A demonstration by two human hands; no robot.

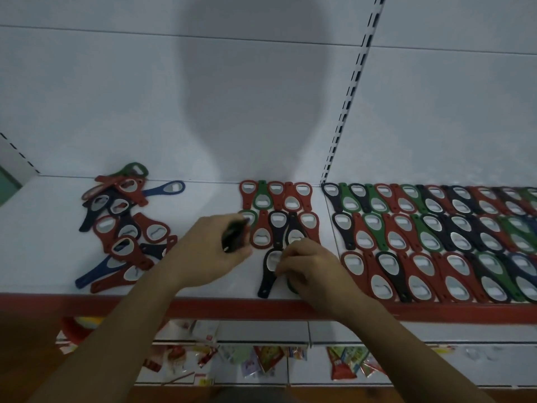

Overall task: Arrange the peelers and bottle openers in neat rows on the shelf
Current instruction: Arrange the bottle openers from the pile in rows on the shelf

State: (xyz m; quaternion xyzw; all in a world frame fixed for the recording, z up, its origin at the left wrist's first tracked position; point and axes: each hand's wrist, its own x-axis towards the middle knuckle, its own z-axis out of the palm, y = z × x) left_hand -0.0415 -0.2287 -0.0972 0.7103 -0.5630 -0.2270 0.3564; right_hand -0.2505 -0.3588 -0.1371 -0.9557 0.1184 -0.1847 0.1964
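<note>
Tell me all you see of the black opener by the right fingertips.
The black opener lies flat on the white shelf, in front of two rows. Its body looks plastic, with a metal-like oval in the wide head. The narrow handle, with a small hole, points toward the front edge. The right hand pinches its head.

Bare shelf [215, 196] lay open to me between the loose pile [125, 228] on the left and the middle block [279, 210] of rows, though my left hand [209, 251], gripping a dark opener [232, 237], filled its near part. Rightward, packed rows [436, 237] covered everything from back wall [116, 112] to red front lip [232, 305]. My right hand [308, 269], pinching a black opener [270, 271], took the strip before the middle block.
</note>
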